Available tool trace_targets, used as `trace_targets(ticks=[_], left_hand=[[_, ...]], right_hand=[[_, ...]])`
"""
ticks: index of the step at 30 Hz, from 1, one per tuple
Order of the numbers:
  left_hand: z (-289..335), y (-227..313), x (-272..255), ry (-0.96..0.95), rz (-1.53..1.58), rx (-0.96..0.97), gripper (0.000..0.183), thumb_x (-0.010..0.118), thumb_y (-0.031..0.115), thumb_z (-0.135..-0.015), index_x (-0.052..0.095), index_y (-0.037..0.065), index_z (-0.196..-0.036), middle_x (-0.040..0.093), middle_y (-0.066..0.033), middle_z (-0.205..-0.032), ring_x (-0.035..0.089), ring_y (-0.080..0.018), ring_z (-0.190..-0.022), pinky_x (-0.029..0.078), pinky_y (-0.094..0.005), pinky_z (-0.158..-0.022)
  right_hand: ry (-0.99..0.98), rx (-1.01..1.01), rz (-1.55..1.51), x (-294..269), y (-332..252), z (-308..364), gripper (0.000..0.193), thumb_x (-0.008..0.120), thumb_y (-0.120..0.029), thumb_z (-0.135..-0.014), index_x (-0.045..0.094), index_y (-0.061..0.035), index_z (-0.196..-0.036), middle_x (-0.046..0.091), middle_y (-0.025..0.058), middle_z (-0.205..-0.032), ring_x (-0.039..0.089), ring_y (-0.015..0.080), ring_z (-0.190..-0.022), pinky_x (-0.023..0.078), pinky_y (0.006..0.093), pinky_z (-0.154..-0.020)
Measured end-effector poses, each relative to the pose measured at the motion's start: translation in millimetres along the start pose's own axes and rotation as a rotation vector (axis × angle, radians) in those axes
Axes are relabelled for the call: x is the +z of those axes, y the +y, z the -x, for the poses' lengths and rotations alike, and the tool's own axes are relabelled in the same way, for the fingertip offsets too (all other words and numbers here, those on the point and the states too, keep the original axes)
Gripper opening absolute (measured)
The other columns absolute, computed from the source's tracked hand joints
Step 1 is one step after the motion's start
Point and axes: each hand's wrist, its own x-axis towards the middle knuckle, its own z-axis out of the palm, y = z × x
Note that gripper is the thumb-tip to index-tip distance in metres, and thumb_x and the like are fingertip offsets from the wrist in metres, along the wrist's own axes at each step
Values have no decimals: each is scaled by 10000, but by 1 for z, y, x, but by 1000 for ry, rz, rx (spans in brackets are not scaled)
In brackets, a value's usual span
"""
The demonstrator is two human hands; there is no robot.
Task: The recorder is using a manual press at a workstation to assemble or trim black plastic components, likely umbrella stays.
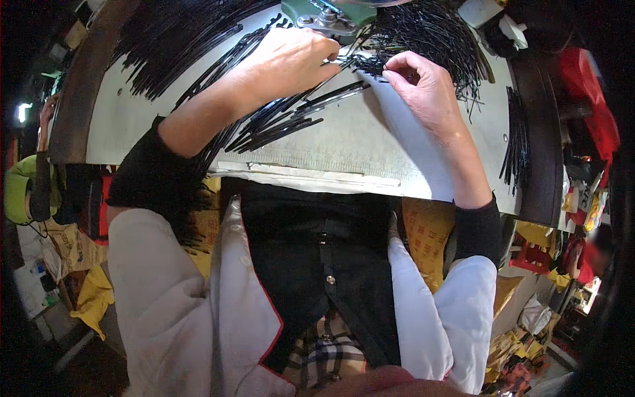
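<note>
Both of my hands work at the far side of a pale table (344, 142), in front of a green machine (297, 12) with a metal fitting (327, 24). My left hand (291, 59) is closed, its fingertips pinched at the strips by the machine. My right hand (423, 89) has thumb and forefinger pressed together at the end of a thin black strip (370, 70). Between the hands, several strips cross in a tangle. Loose black strips (278, 135) lie under and beside my left forearm. What exactly my left fingers hold is partly hidden.
A large heap of black strips (178, 46) covers the far left, and a tangled heap (430, 36) the far right. More strips (514, 142) lie along the right edge. A white bar (324, 175) runs along the near edge. Another person's green sleeve (20, 188) shows at far left.
</note>
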Motion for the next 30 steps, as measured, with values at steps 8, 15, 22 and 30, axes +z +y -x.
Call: trace_targets(ticks=[8,15,22,30], left_hand=[[-16,-6,-1,-66,-77,-44,169,500,185,-795,615,61,-803,605,-142,-753,597,-311,-704,476,-394,-638],[-27,-9,9,-3,-209,242,95,516,83,-758,570,11,-728,590,-156,-716,608,-313,-686,478,-398,-568],[-44,3,26,79,-125,333,89,513,83,-757,562,12,-737,590,-142,-729,607,-313,-697,478,-402,-585],[-55,20,22,-17,83,149,169,510,176,-793,616,49,-826,616,-131,-798,597,-308,-743,477,-397,-669]], right_hand=[[47,-34,111,2,5,2,111,604,-99,-748,603,-50,-848,636,100,-783,623,224,-692,481,306,-620],[52,-32,106,1,9,3,111,608,-82,-746,600,-38,-848,635,101,-778,621,221,-686,478,296,-622],[89,48,26,-7,13,6,119,628,-68,-751,611,-29,-863,641,102,-786,621,184,-688,475,273,-640],[124,126,4,-8,26,8,136,645,-89,-751,620,-40,-875,652,102,-806,621,185,-688,476,275,-645]])
